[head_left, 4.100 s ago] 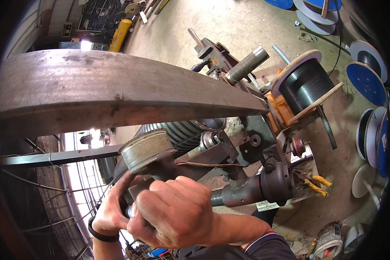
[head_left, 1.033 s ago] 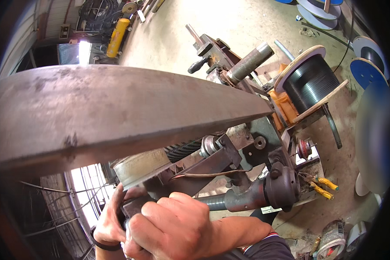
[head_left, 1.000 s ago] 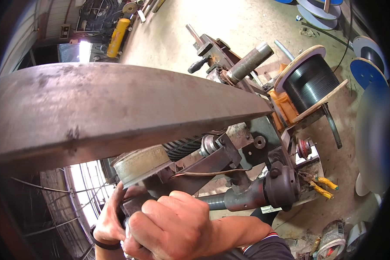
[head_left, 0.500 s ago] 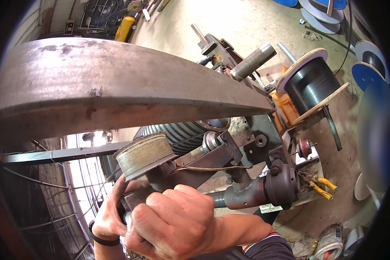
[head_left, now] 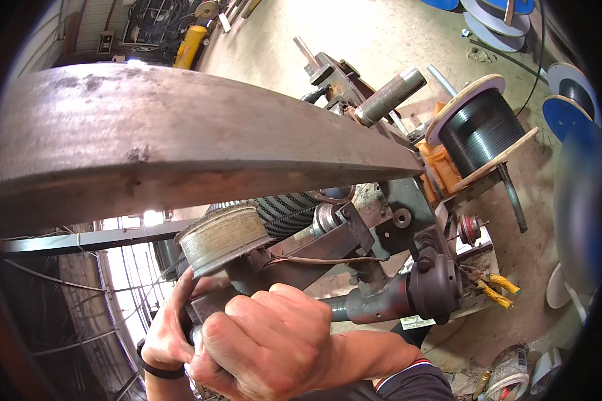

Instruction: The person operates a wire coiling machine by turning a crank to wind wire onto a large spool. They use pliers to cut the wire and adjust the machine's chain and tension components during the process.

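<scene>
My right hand (head_left: 267, 341) is closed in a fist in front of the lower end of a machine arm; what it grips is hidden inside the fingers. Just left of it, my left hand (head_left: 168, 334), with a black wristband, holds the end of a dark metal bracket (head_left: 207, 306). One of its digits reaches up to the rim of a worn, grooved pulley wheel (head_left: 224, 237); its other fingers are mostly hidden. A dark steel arm (head_left: 314, 257) with a thin cable along it runs from the pulley toward a smaller roller (head_left: 326, 219).
A thick steel beam (head_left: 201, 127) crosses above my hands. A black cylindrical housing (head_left: 436, 287) sits at right on a pipe joint. Beyond stand a reel of black cable (head_left: 481, 130), yellow-wrapped wire ends (head_left: 498, 291) and a bucket (head_left: 510, 375). A ridged black drum (head_left: 291, 207) lies behind the pulley.
The steel beam, chiefly its left end, sits slightly lower in the picture and covers more of the ridged drum. Both hands keep their places and grip.
</scene>
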Demonstrator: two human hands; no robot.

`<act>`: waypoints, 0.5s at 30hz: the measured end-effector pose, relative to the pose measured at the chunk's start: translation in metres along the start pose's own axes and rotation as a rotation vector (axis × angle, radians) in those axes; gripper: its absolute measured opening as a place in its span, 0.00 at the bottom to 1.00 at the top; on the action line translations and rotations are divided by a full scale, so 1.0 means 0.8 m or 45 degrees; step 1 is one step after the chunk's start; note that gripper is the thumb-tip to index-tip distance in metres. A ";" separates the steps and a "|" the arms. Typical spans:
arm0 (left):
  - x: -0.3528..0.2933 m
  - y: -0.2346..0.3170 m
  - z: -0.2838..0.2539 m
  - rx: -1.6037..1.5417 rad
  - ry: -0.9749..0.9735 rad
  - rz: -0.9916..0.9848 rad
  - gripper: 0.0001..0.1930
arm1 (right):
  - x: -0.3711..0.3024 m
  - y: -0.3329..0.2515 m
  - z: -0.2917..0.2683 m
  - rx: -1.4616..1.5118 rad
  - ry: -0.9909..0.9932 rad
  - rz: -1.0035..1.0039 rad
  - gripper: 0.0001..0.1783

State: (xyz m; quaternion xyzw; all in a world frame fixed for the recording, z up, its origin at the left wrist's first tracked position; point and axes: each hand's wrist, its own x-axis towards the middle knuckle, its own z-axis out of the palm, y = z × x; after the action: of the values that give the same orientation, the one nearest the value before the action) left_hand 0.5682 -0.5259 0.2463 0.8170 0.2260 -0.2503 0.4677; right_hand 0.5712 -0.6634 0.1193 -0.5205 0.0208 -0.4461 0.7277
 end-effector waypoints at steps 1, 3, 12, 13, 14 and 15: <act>0.000 -0.002 -0.004 0.030 -0.006 0.013 0.76 | 0.002 -0.001 0.000 0.007 0.006 0.015 0.13; -0.001 -0.012 -0.013 0.048 -0.020 0.065 0.75 | 0.003 -0.001 -0.003 0.013 -0.026 0.017 0.13; 0.009 -0.033 -0.044 0.159 -0.343 0.240 0.69 | 0.001 -0.002 -0.007 0.037 -0.075 0.065 0.13; 0.007 -0.031 -0.039 0.125 -0.321 0.309 0.68 | 0.001 -0.002 -0.007 0.035 -0.082 0.069 0.13; 0.009 -0.030 -0.039 0.079 -0.334 0.248 0.68 | 0.002 -0.002 -0.008 0.036 -0.087 0.079 0.14; 0.013 -0.029 -0.040 0.032 -0.346 0.186 0.67 | 0.001 -0.003 -0.008 0.043 -0.078 0.088 0.14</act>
State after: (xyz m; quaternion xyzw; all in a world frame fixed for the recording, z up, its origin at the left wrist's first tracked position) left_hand 0.5683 -0.4855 0.2388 0.7957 0.0974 -0.3268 0.5006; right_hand 0.5672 -0.6686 0.1183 -0.5205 0.0088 -0.4048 0.7517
